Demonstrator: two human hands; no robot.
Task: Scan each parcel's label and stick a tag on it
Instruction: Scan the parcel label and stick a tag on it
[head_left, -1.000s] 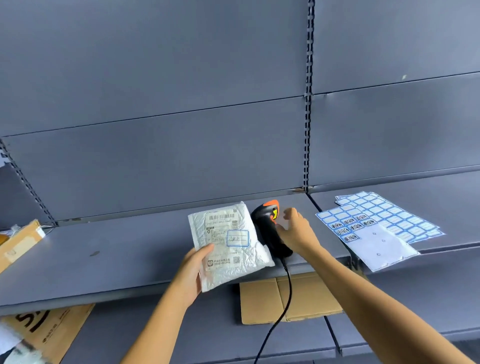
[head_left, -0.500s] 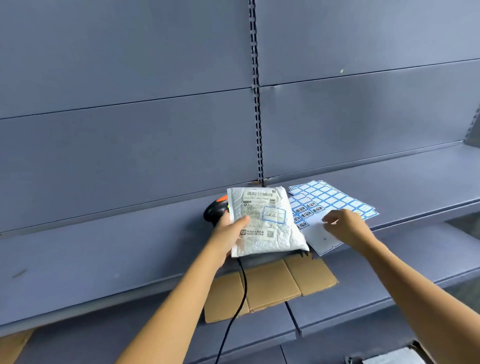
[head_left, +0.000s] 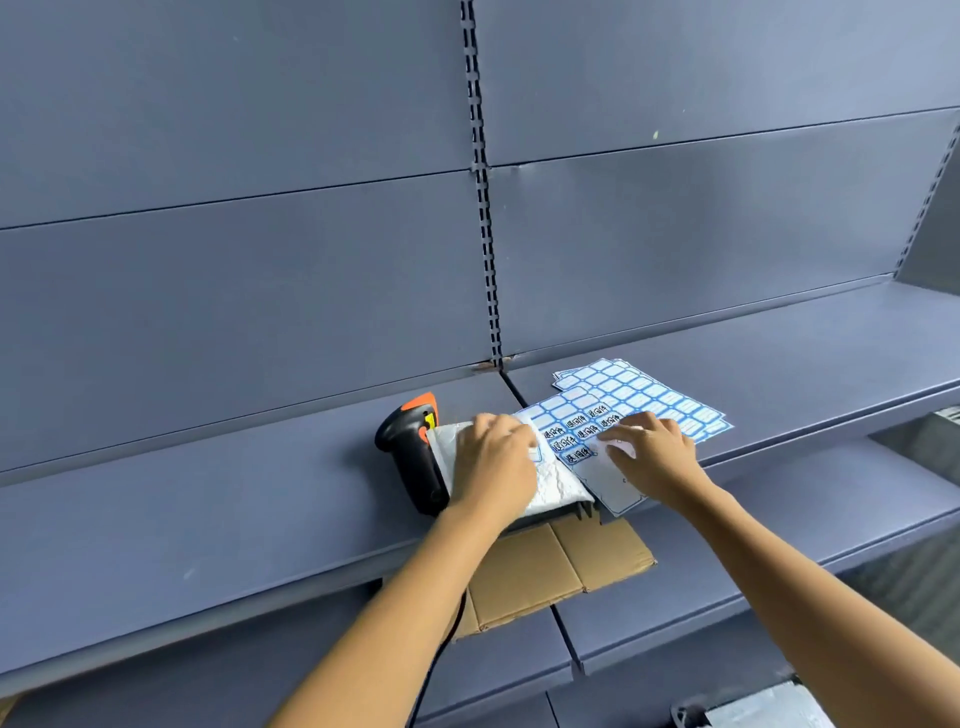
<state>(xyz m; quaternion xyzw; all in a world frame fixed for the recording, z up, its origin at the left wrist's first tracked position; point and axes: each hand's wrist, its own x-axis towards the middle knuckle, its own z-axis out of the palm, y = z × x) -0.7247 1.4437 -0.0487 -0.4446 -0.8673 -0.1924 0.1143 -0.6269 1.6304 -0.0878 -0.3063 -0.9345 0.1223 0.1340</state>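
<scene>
White padded mailer parcel (head_left: 558, 483), held up half a second earlier, lay flat on the grey metal shelf (head_left: 260, 519) against the black-and-orange handheld scanner (head_left: 410, 457), left hand (head_left: 493, 467) pressing it palm-down, right hand (head_left: 654, 457) newly fingering the blue-bordered paper tag sheet (head_left: 639, 389), pinch not discernible; scanning judged done, tagging begun.

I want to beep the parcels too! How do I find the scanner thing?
Look at the long grey shelf, near the middle where the slotted post comes down to it. The barcode scanner lies there, just left of the white parcel under the left hand. It is the only black thing there, and it has an orange top.
</scene>
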